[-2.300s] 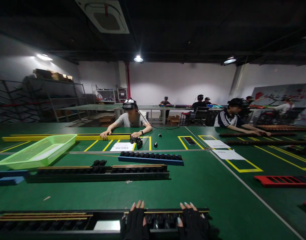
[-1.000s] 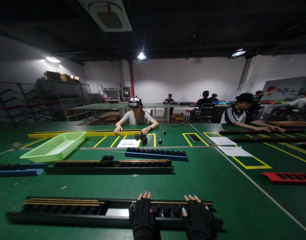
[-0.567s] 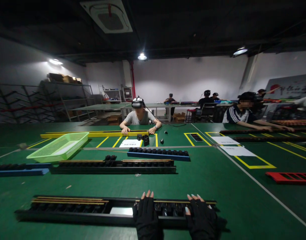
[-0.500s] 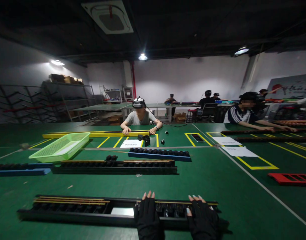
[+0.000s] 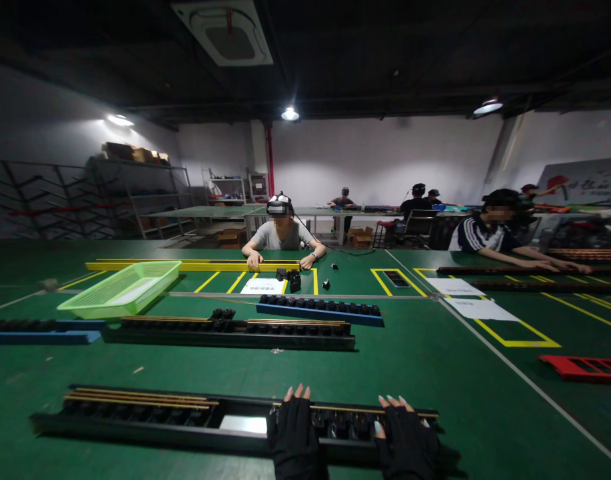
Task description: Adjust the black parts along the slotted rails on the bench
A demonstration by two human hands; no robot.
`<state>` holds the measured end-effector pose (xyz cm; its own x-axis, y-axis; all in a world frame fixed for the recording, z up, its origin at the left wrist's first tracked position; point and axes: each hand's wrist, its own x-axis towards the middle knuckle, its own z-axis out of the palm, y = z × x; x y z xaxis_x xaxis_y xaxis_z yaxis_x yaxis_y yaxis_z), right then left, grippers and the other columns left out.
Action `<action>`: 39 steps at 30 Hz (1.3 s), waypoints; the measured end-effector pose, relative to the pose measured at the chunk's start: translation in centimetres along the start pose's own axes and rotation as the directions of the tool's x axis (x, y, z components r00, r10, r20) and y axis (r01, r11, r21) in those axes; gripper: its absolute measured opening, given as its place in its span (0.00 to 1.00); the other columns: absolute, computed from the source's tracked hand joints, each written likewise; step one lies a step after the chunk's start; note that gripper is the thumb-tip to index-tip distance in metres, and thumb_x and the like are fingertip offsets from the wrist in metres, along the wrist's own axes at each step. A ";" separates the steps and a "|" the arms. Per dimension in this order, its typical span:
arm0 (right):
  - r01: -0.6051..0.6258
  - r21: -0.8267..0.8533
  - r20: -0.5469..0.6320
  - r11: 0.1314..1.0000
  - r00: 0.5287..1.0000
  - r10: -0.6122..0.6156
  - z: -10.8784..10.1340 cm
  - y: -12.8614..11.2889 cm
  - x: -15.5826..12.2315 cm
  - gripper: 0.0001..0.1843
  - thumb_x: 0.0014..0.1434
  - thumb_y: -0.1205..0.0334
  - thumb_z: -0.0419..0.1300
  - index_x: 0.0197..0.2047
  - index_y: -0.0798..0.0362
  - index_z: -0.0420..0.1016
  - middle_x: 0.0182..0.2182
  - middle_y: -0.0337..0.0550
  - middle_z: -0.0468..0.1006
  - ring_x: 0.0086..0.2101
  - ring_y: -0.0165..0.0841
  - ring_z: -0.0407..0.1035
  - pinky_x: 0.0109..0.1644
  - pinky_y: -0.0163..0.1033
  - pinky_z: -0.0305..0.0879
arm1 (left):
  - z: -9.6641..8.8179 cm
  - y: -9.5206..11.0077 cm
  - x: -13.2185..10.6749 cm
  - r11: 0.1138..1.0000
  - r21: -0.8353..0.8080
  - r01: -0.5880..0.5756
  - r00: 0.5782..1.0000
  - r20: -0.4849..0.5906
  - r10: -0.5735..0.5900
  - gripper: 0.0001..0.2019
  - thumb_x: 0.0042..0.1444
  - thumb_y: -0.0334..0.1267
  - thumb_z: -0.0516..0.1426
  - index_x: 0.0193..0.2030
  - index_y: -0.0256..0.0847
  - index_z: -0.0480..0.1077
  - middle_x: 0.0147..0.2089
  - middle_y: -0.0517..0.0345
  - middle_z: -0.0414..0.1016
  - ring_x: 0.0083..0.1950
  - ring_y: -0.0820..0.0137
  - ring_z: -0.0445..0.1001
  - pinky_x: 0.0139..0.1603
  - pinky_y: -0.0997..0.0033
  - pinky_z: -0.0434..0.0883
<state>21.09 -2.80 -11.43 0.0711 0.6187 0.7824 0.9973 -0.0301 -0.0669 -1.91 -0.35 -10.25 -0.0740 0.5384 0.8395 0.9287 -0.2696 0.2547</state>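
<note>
In front of me on the green table lies a long black track rail [image 5: 175, 437] with black modules set inside it. Thin brass-coloured strips [image 5: 145, 399] run along its left half, and a pale patch [image 5: 245, 425] shows in the gap near its middle. My left hand [image 5: 295, 430], in a black fingerless glove, rests across the rail just right of that gap, fingers stretched toward its far edge and thumb hidden. Over the rail's right end lies my right hand [image 5: 404, 433], gloved alike, fingers out and thumb apart. Another brass strip [image 5: 342, 407] passes between both hands.
Beyond lie a second black rail [image 5: 230, 339], a blue rail [image 5: 320, 312] and a light green basket [image 5: 122, 293]. A person [image 5: 281, 233] sits opposite behind a yellow rail [image 5: 195, 266]. A red rail [image 5: 585, 368] is at right, and a phone [image 5: 396, 279] lies farther back.
The view has shifted slightly. Both my hands keep nearly the same place on the black rail, with fingers still stretched out.
</note>
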 end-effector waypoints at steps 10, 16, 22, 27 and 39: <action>-0.003 0.003 0.037 1.000 0.999 0.002 -0.5 -0.1 0.0 0.20 0.61 0.55 0.51 0.49 0.50 0.80 0.49 0.48 0.80 0.54 0.47 0.69 0.60 0.55 0.54 | 0.1 -2.2 -0.5 0.981 0.075 -0.178 0.983 0.065 0.173 0.24 0.55 0.30 0.53 0.59 0.46 0.72 0.55 0.54 0.79 0.59 0.61 0.72 0.65 0.58 0.53; 0.012 -0.009 0.035 1.000 0.999 -0.012 -0.2 0.2 -0.2 0.21 0.61 0.53 0.51 0.49 0.49 0.80 0.49 0.50 0.80 0.53 0.47 0.70 0.60 0.54 0.54 | -0.3 -1.6 -0.3 0.988 0.067 -0.140 0.986 0.099 0.133 0.24 0.56 0.30 0.51 0.59 0.45 0.72 0.55 0.52 0.79 0.59 0.59 0.71 0.64 0.56 0.54; 0.037 0.014 0.014 0.999 0.999 -0.038 0.1 0.6 -0.2 0.21 0.61 0.52 0.51 0.49 0.48 0.80 0.48 0.47 0.81 0.53 0.47 0.69 0.60 0.54 0.53 | -0.5 -1.3 -0.1 0.987 0.063 -0.147 0.987 0.081 0.142 0.25 0.57 0.29 0.51 0.60 0.46 0.71 0.55 0.52 0.78 0.60 0.59 0.71 0.63 0.54 0.54; 0.018 0.022 0.034 1.000 0.999 -0.019 -0.5 0.2 0.2 0.20 0.61 0.53 0.50 0.48 0.47 0.80 0.48 0.46 0.81 0.53 0.46 0.69 0.60 0.54 0.53 | -0.5 -1.1 0.1 0.991 0.065 -0.120 0.990 0.082 0.115 0.25 0.56 0.28 0.50 0.60 0.45 0.71 0.56 0.51 0.78 0.60 0.58 0.71 0.63 0.54 0.54; 0.065 -0.044 0.019 0.997 0.998 -0.064 -0.3 0.7 0.0 0.21 0.61 0.51 0.52 0.50 0.47 0.79 0.48 0.45 0.81 0.53 0.45 0.69 0.59 0.53 0.53 | -1.1 -0.5 0.6 0.986 0.079 -0.144 0.989 0.058 0.139 0.23 0.57 0.27 0.50 0.57 0.43 0.73 0.55 0.52 0.79 0.59 0.60 0.71 0.63 0.56 0.54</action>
<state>21.77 -3.04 -11.30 0.0069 0.6342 0.7731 0.9996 -0.0244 0.0111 -2.85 -0.72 -9.35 0.0774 0.5407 0.8376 0.9556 -0.2799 0.0924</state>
